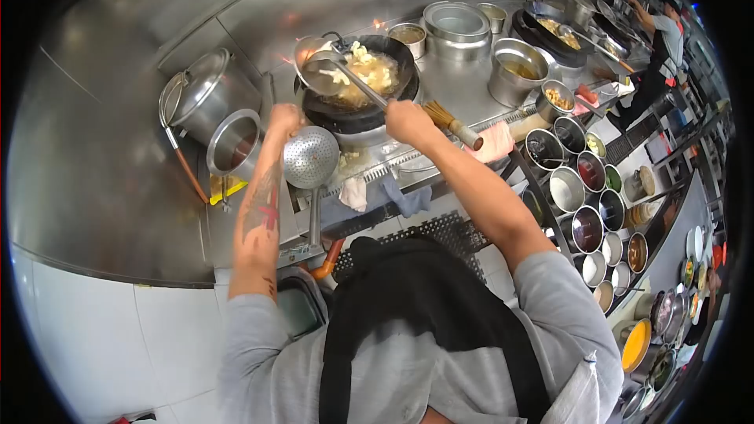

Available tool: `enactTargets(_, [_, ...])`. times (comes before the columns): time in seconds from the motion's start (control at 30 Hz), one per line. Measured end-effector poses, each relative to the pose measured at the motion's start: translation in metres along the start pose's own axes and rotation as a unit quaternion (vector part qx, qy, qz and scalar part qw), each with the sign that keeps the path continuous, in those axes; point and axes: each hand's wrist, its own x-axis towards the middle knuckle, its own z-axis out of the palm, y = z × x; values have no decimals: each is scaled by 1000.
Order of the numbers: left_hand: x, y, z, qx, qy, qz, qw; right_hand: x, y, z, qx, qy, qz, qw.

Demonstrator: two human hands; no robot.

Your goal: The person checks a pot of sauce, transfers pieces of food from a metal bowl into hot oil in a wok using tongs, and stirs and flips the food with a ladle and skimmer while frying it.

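Observation:
Over the burner sits a dark wok with pale food pieces in bubbling oil. My right hand is closed round the handle of a ladle, whose bowl is over the wok's left side. At the wok's left edge, my left hand is closed; what it grips is hard to make out. A metal strainer bowl with some pale food is tilted above the wok's upper left rim. Just below my left hand, a perforated skimmer rests at the stove's front edge.
A bamboo brush and a pink cloth lie right of my right hand. Large pots stand at left. Several seasoning containers line the right side. Another person stands at the far right by other woks.

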Motion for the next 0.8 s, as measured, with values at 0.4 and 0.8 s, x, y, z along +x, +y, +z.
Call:
enactTargets(0.4, [-44, 147, -54, 364, -28, -109, 925, 56, 35, 3, 188, -48, 238, 952])
enactTargets(0.8, [-18, 11, 63, -563, -237, -291, 736, 44, 16, -7, 190, -205, 130, 951])
